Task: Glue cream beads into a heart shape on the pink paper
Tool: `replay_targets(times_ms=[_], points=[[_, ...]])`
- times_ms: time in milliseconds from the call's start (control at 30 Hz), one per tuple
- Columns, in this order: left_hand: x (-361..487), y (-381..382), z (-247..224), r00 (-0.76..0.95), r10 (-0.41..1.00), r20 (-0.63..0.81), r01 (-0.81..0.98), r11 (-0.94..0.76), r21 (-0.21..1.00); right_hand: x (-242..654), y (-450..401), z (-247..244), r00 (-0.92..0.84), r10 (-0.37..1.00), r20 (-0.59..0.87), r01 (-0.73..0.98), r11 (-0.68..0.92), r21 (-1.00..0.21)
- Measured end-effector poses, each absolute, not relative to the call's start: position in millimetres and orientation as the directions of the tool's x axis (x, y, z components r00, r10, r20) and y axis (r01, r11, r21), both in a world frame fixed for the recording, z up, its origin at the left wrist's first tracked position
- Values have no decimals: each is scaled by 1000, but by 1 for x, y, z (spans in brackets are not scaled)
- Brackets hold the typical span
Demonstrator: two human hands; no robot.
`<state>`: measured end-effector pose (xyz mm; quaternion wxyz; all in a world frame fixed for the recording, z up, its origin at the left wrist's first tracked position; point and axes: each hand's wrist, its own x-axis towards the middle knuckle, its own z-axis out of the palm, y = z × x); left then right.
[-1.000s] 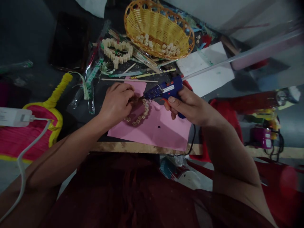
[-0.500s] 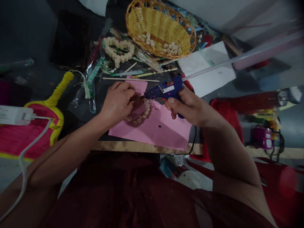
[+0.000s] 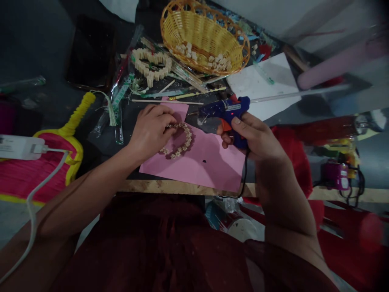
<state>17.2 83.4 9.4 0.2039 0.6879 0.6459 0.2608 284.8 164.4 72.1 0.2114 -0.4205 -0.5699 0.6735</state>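
My left hand [image 3: 154, 129] is closed on the upper left of a curved ring of small pale beads [image 3: 187, 141]. That ring rests over a sheet of pink paper [image 3: 197, 172], and my fingers hide part of it. In my right hand [image 3: 252, 134] is a blue glue gun [image 3: 235, 107] with an orange trigger and a small red light. Its nozzle points left, a short way to the right of the ring and apart from it. A clear glue stick [image 3: 279, 94] juts from its back end.
Behind lies a yellow wicker basket [image 3: 200, 30] holding small pale pieces. Left of it are a heart-shaped frame of pale pieces [image 3: 152, 65], thin sticks and a dark phone-like slab [image 3: 91, 52]. White paper [image 3: 273, 77] lies right. A pink and yellow fan-like item [image 3: 73, 150] is at left.
My right hand has drawn the glue gun to the right, so the nozzle is now away from the bead ring. My left hand stays nearly in place on the ring.
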Motion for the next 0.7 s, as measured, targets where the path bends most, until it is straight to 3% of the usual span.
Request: replay_targets(times_ms=[233, 700], points=[[18, 84, 12, 26, 996, 90, 797, -75, 600, 297, 150, 56, -416, 842, -342, 139, -313, -939], [19, 85, 12, 10, 996, 91, 802, -62, 594, 299, 144, 45, -456, 794, -402, 137, -384, -913]])
